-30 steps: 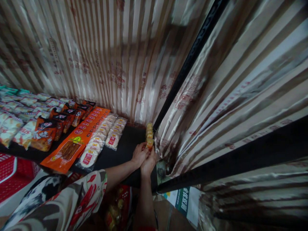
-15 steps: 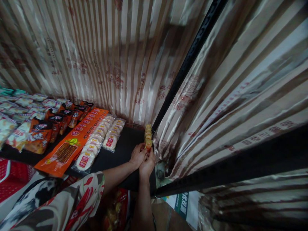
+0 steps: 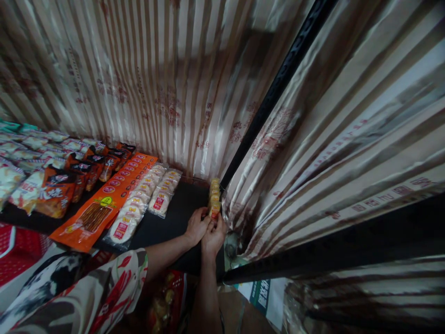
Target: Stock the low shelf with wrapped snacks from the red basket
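Little has moved since a second ago: the view has swung slightly, so that the shelf goods sit a touch further left, while both hands stay at the front packet (image 3: 215, 208). It is the nearest of a row of small yellow packets (image 3: 214, 186) at the right end of the black shelf (image 3: 193, 197), just beside the black post (image 3: 274, 95). The row's long axis runs away from the person towards the striped curtain (image 3: 156, 83); the front packet's reddish end points back at the person. Left hand (image 3: 198, 228) and right hand (image 3: 213, 235) are nearly closed, fingers curled in, together pinching that near end; the exact finger contact is hidden. Left along the shelf lie flat packs of white round crackers (image 3: 134, 206), a long orange packet (image 3: 100, 206) set slantwise, and orange-and-white bags (image 3: 57, 195) in close rows. A red basket (image 3: 19, 253) stands lower left. More striped sheeting (image 3: 347, 139) hangs on the right in dim light, above a dark rail (image 3: 333, 246).
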Motion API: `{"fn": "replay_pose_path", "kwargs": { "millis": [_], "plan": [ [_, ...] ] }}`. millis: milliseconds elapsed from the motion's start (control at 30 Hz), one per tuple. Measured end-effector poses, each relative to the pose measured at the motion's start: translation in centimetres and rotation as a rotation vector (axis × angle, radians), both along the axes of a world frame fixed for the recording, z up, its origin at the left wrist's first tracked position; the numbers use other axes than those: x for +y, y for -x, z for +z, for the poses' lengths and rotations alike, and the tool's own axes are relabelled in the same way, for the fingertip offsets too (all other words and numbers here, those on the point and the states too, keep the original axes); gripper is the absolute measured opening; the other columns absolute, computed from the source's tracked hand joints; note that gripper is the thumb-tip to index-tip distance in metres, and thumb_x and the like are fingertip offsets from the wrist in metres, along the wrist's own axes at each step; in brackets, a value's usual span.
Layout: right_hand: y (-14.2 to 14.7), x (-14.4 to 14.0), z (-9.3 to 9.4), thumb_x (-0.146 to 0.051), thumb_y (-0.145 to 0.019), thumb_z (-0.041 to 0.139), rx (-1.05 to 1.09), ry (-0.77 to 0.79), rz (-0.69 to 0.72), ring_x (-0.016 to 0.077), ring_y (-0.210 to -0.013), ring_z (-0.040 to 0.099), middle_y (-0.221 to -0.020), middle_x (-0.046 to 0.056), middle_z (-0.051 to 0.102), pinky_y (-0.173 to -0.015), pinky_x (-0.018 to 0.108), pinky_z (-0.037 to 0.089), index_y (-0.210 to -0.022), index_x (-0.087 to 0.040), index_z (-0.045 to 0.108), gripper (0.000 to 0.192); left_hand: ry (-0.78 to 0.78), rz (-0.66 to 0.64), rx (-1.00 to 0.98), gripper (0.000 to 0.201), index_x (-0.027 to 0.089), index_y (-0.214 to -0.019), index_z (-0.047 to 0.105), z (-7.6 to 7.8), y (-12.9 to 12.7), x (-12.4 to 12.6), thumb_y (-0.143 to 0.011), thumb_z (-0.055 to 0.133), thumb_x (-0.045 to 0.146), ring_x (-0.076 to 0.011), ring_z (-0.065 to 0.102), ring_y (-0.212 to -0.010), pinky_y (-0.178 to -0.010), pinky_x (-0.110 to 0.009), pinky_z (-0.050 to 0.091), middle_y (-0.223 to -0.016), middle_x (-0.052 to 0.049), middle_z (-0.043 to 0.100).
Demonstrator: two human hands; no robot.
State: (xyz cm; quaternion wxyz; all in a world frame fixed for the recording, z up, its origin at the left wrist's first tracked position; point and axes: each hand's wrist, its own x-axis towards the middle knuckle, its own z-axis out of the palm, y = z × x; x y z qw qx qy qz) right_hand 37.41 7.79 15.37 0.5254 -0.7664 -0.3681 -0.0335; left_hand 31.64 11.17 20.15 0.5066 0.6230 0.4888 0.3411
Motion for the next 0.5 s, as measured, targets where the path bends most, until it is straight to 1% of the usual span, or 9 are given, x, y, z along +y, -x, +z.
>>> {"fn": "replay_pose_path", "kwargs": {
  "millis": [100, 233, 367, 500],
  "plan": [
    [0.2, -0.1, 0.3, -0.026, -0.082, 0.035, 0.029, 0.005, -0.031, 0.0241, -0.1, 0.054, -0.11, 0.017, 0.055, -0.082, 0.037, 0.043, -0.12, -0.011, 0.052, 0.045, -0.006, 0.029, 0.05, 0.03, 0.014, -0.106, 0.058, -0.1, 0.4, -0.3, -0.077, 0.05, 0.017, -0.0172, 0.056, -0.1, -0.092, -0.028, 0.042, -0.107, -0.009, 0.061],
    [0.5, -0.4, 0.8, -0.026, -0.082, 0.034, 0.02, 0.002, -0.038, 0.0242, -0.099, 0.054, -0.108, 0.017, 0.056, -0.083, 0.038, 0.042, -0.118, -0.01, 0.053, 0.044, -0.063, 0.071, 0.119, 0.028, 0.016, -0.099, 0.06, -0.1, 1.0, -1.0, -0.074, 0.048, 0.009, -0.0158, 0.057, -0.092, -0.087, -0.027, 0.043, -0.099, -0.006, 0.061],
    [0.8, -1.0, 1.4, -0.024, -0.082, 0.034, -0.013, -0.024, -0.04, 0.0235, -0.098, 0.055, -0.112, 0.019, 0.054, -0.083, 0.037, 0.043, -0.117, -0.009, 0.054, 0.043, -0.123, 0.051, 0.136, 0.026, 0.016, -0.086, 0.061, -0.3, 2.0, -2.3, -0.074, 0.042, 0.004, -0.0146, 0.057, -0.086, -0.082, -0.026, 0.044, -0.09, -0.005, 0.06],
    [1.7, -2.2, 1.8, -0.024, -0.083, 0.035, -0.059, -0.068, -0.024, 0.0227, -0.096, 0.056, -0.108, 0.018, 0.057, -0.082, 0.036, 0.044, -0.114, -0.01, 0.056, 0.04, -0.162, 0.022, 0.114, 0.029, 0.017, -0.077, 0.061, -0.6, 4.1, -4.1, -0.07, 0.038, 0.0, -0.0136, 0.057, -0.083, -0.08, -0.025, 0.043, -0.083, -0.003, 0.06]
  ]
}}
